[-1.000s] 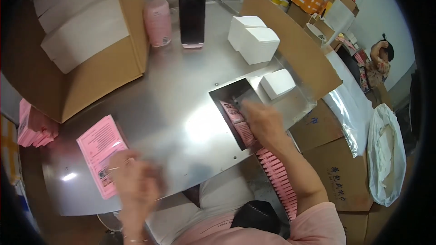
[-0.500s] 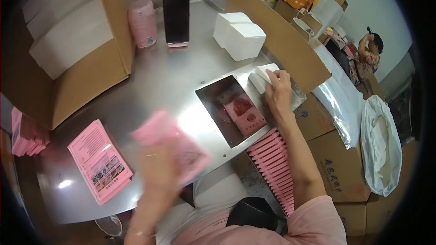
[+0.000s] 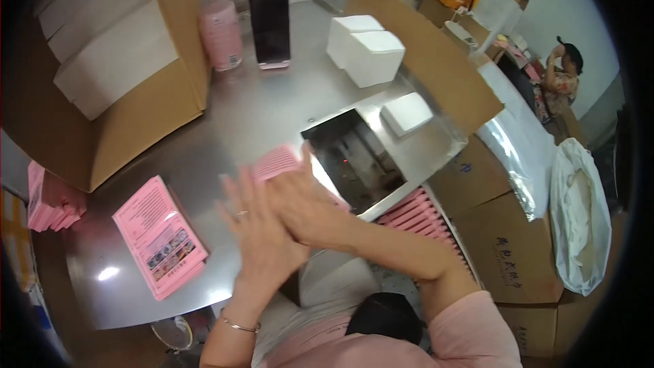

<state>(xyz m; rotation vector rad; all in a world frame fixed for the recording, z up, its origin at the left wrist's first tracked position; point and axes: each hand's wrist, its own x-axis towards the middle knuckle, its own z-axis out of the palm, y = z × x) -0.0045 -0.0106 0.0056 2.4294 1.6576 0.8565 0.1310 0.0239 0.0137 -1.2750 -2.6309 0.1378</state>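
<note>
Both my hands come together over a pink printed packet at the near edge of the steel table. My left hand has its fingers stretched and spread, slightly blurred. Crossing close against it, my right hand lies over the packet with its thumb pointing up; its other fingers are partly hidden. Just right of them is a dark rectangular opening with a small red light inside. A small stack of white folded tissues rests beyond it. Pink printed packets lie piled to the left.
A tall white tissue stack, a phone on a stand and a pink bottle stand farther back. An open carton occupies the left. Pink packets fill a box below right. Another person sits far right.
My right hand has left the white tissues and come over to my left hand. The pink packet has moved toward the opening. The pink item seen in the opening is no longer visible.
</note>
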